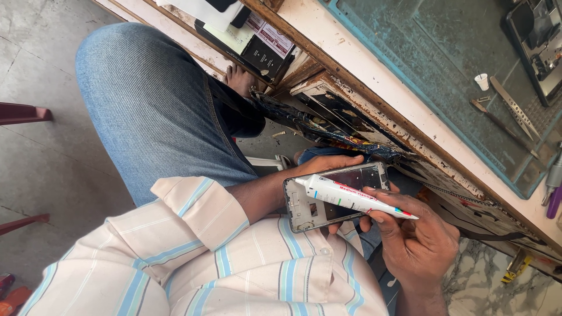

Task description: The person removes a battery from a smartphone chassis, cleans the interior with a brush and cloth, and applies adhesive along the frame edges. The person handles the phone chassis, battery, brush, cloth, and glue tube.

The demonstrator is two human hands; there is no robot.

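Observation:
My left hand point(325, 163) cradles an opened phone frame point(308, 208) from underneath, screen side up, over my lap. My right hand point(417, 239) pinches a slim white glue tube point(345, 196) with a red and green band near my fingers. The tube lies diagonally across the phone, and its nozzle end sits at the frame's upper left corner. My fingers hide part of the phone's right edge.
A worn wooden workbench carries a blue-green mat point(445, 76) with tweezers point(515, 108), a small white cap point(481, 81) and another opened device point(541, 41). A cluttered open drawer point(339, 126) hangs just above the phone. My jeans-clad knee point(152, 105) fills the left.

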